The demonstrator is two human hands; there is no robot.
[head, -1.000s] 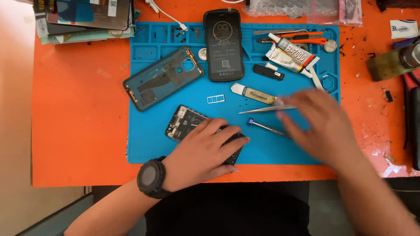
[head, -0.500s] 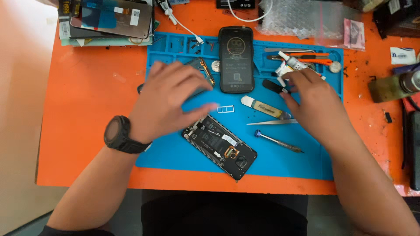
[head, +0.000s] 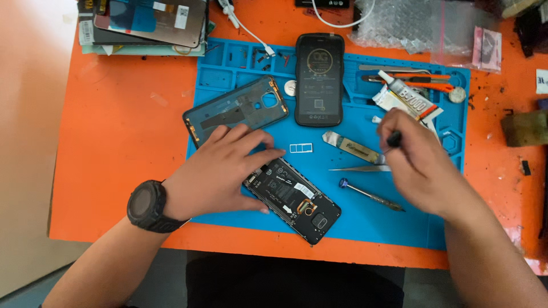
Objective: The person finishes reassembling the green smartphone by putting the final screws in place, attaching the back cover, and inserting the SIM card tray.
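Partly blurred, right hand (head: 419,165) seemingly grips a dark tool (head: 394,138).

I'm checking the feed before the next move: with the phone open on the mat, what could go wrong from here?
1. The opened phone lies with its lower corner near the blue mat's front edge, steadied only by the left hand; it could slide off.
2. The right hand, holding a dark tool, sits over the tweezers and screwdriver; it could knock them onto the exposed board.
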